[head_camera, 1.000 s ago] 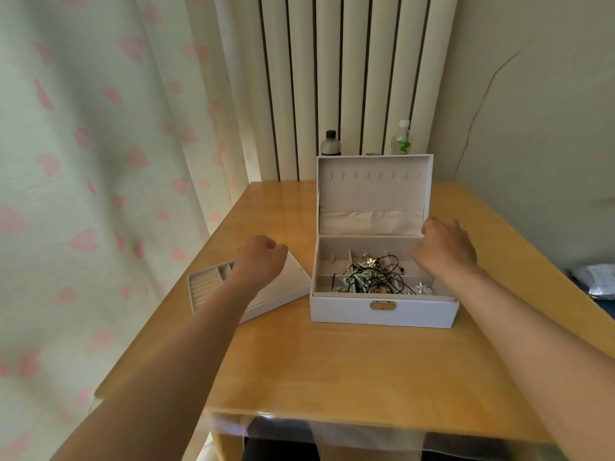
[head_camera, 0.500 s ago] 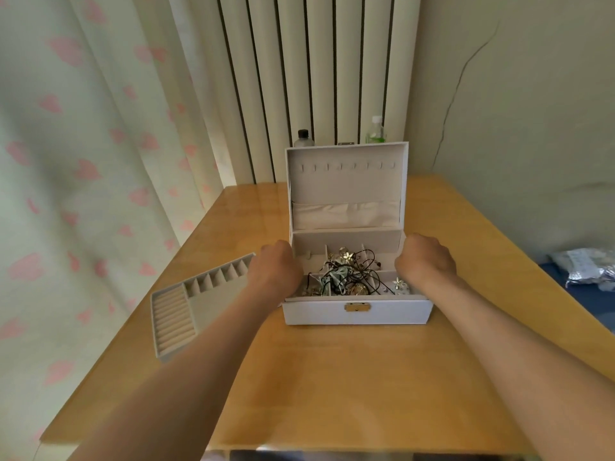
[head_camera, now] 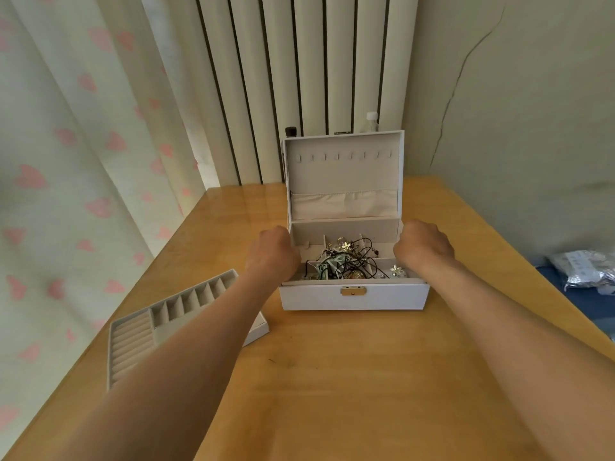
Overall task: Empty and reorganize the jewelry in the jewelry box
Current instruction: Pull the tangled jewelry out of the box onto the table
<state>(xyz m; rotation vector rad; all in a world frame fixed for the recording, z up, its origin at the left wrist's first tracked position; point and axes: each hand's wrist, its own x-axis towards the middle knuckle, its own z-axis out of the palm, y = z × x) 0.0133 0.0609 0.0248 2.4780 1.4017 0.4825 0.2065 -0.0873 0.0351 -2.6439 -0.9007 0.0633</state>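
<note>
Both hands are curled, the left hand (head_camera: 273,252) against one side wall of the jewelry box (head_camera: 352,297) and the right hand (head_camera: 424,249) against the other. They look clamped on it, though the fingertips are hidden. The box sits on the table (head_camera: 332,377) between the hands, its lid (head_camera: 342,168) upright just beyond them.

The main risk is the tangle of jewelry (head_camera: 346,264) lying between the hands. Cords and chains knot across several compartments, so if the box is tipped out, the lot probably drops as one clump. Small pieces could bounce or roll off the table edge. The upright lid may also swing shut onto the fingers if the box is tilted forward, and pulling on one cord is likely to tighten the knots.

Nearer the person than the left hand, partly under that forearm, lies the removed tray (head_camera: 133,331). It takes up landing space on that side. Beyond the hands, behind the lid, stand a dark-capped bottle (head_camera: 290,130) and a clear bottle (head_camera: 371,120), which a push backward could knock. Well out past the right hand, off the table, lies a plastic packet (head_camera: 582,267).
</note>
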